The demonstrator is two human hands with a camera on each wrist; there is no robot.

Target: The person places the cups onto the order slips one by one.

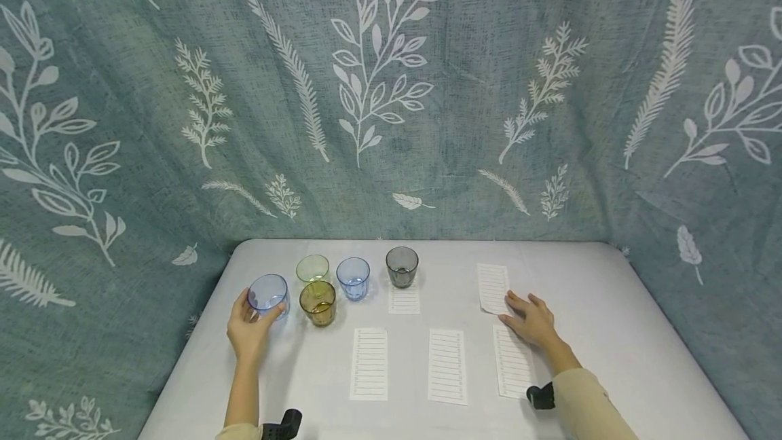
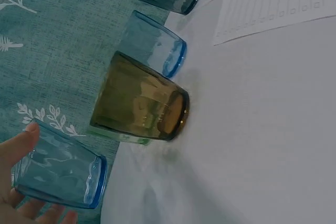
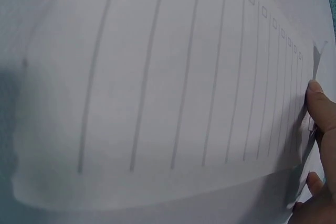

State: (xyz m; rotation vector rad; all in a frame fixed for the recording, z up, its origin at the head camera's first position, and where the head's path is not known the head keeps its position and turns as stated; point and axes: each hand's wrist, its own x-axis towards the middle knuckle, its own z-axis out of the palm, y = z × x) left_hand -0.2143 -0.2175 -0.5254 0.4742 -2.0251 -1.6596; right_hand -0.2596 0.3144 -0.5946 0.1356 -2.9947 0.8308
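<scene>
Beige sleeves [image 1: 589, 402] are showing nearest the head camera, along the bottom edge, with a black device [image 1: 540, 397] sitting at each wrist. Over the left part of the white table [image 1: 647, 365], the left hand [image 1: 249, 335] is gripping a blue glass [image 1: 269, 296], its thumb pressing on one side and its fingers [image 2: 50, 214] curling round the other; whether the base is touching the tabletop is not showing clearly. Right of that glass, an amber tumbler [image 1: 318, 304] is standing in front of a pale green tumbler [image 1: 312, 265], a second blue tumbler [image 1: 354, 280] is standing beside them, and a grey tumbler [image 1: 402, 268] is standing farther right, covering the top of a lined sheet [image 1: 404, 301]. The right hand [image 1: 534, 323] is pinching the lower right corner of the upper right sheet [image 1: 492, 287], whose bottom edge is curling slightly upward. Just below that hand, the lower right sheet [image 1: 512, 365] is lying on the table, its ruled rows and small checkboxes filling much of the right wrist view. Nearer the person, the left front sheet [image 1: 368, 365] and the middle front sheet [image 1: 447, 367] are lying side by side, and a blue-green curtain [image 1: 464, 141] printed with white leaves is hanging behind the table
</scene>
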